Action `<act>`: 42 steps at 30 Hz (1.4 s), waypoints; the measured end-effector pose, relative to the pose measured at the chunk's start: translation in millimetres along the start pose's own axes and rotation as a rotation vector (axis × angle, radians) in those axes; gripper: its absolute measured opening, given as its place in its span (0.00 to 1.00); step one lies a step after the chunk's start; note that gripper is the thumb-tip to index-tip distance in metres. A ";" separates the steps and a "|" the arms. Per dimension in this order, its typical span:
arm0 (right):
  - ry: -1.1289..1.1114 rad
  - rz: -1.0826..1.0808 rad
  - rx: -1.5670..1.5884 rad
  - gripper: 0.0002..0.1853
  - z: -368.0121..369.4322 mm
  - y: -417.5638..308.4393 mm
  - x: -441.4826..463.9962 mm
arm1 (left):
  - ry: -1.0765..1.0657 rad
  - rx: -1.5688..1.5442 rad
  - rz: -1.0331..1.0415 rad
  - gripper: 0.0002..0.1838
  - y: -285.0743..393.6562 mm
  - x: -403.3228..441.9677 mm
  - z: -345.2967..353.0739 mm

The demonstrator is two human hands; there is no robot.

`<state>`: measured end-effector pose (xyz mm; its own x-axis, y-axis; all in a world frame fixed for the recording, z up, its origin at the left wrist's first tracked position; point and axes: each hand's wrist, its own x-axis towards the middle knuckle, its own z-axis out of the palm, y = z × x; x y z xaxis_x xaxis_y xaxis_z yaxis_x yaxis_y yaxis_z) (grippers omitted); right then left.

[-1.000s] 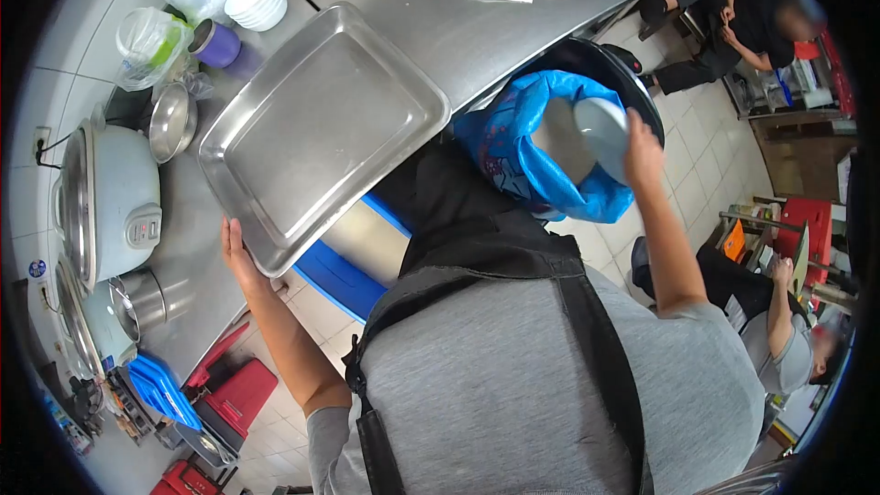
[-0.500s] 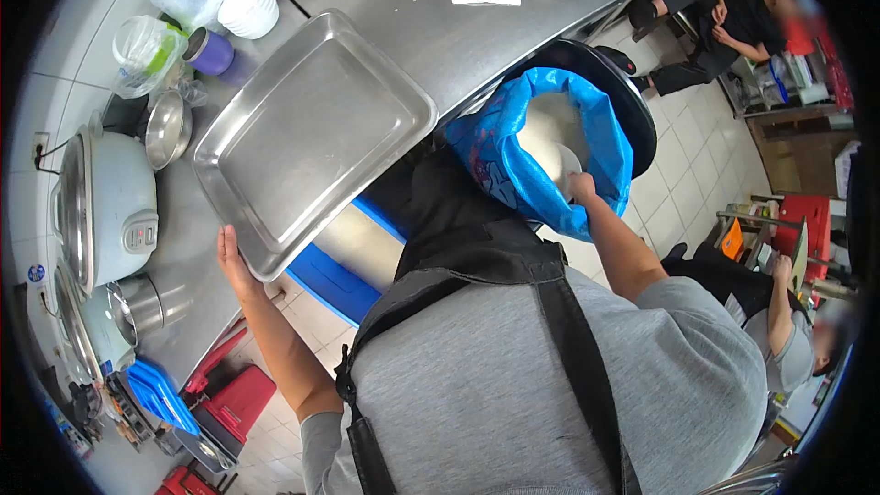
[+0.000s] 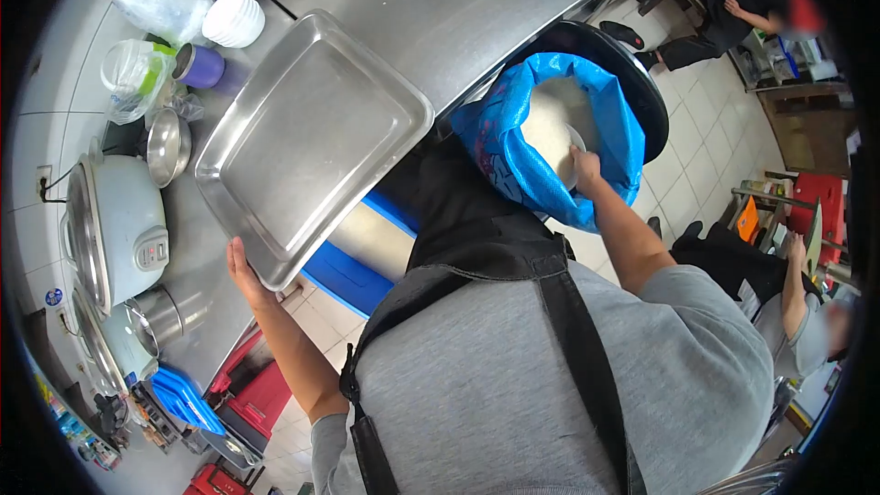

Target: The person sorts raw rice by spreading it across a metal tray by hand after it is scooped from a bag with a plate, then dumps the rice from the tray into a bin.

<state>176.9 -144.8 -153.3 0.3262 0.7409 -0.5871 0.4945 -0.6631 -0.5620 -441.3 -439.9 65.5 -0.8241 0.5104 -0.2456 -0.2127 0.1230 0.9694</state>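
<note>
An empty metal tray point(image 3: 312, 142) lies on the steel counter and juts past its front edge. My left hand point(image 3: 246, 273) is at the tray's near left corner, with the edge between thumb and fingers. At the right, my right hand point(image 3: 585, 169) reaches into a blue woven bag point(image 3: 623, 128), its fingers closed on a white bowl point(image 3: 574, 142). Pale grain point(image 3: 547, 124) fills the bag around the bowl, which is partly hidden by the hand. The bag stands in a black bin point(image 3: 649, 96).
Rice cookers point(image 3: 128, 229), a metal bowl point(image 3: 168, 148), a purple cup point(image 3: 199, 66) and stacked white bowls point(image 3: 234, 18) line the left side. A blue container point(image 3: 344, 280) sits below the counter edge. Two people point(image 3: 724, 5) are at the right.
My right hand has swung the white bowl from the bag's right rim down into the grain. My left hand stays at the tray corner. The view has shifted slightly.
</note>
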 end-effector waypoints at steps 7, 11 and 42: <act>-0.028 -0.110 0.533 0.32 -12.8 -1.5 -57.7 | -0.019 -0.021 0.019 0.18 0.5 -1.2 -0.6; 0.125 -0.067 0.529 0.37 -38.1 6.9 -63.4 | 0.030 -0.028 0.012 0.16 9.2 -10.3 12.3; 0.028 0.000 0.985 0.47 -49.0 -59.5 -87.2 | -0.087 0.060 0.055 0.17 -3.7 -0.5 -13.9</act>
<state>158.5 -164.7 -40.1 0.3511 0.7346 -0.5806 -0.3937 -0.4468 -0.8033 -447.4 -452.4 61.9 -0.7847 0.5890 -0.1932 -0.1347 0.1422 0.9806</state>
